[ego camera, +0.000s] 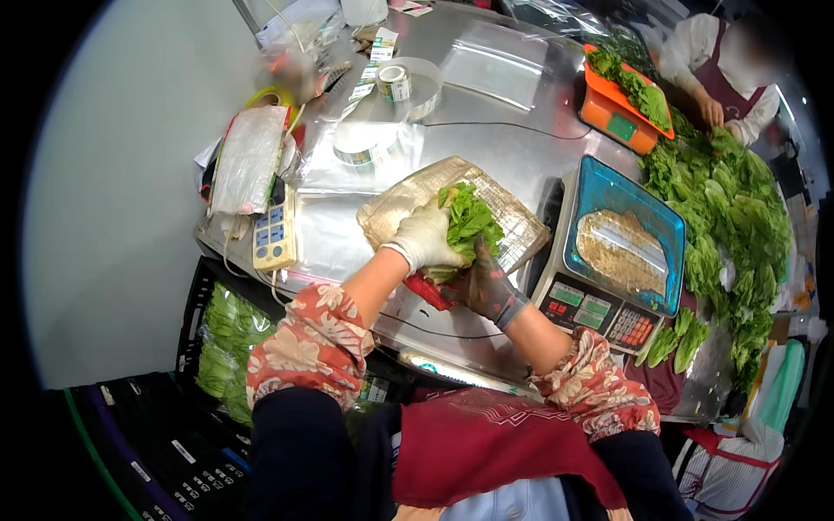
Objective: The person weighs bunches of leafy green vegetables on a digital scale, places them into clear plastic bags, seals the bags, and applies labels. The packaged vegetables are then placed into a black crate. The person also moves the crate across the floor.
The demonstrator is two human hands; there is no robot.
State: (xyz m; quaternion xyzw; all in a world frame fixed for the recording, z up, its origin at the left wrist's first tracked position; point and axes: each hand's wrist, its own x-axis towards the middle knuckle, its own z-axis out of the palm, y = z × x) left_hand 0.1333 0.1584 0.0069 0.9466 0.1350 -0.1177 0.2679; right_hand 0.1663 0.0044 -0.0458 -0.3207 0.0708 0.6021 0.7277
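Observation:
A bunch of leafy green lettuce (470, 218) is held between my two gloved hands, above a flattened pad wrapped in worn silvery sheeting (449, 172). My left hand (427, 238), in a white glove, grips it from the left side. In a dark grey glove, my right hand (487, 283) clasps its lower right, thumb up against the leaves. Something red (427, 291) lies beneath the hands; what it is, I cannot tell. Just right of my right hand stands a digital scale with a blue tray (674, 241), a brown-stained patch on its tray.
Loose lettuce (736, 195) is heaped at the right, where a co-worker (710, 78) handles leaves behind an orange scale (599, 107). Label rolls (394, 83) and clear plastic bags (495, 68) lie on the metal table. A power strip (273, 238) sits left; a black crate (189, 325) holds bagged greens.

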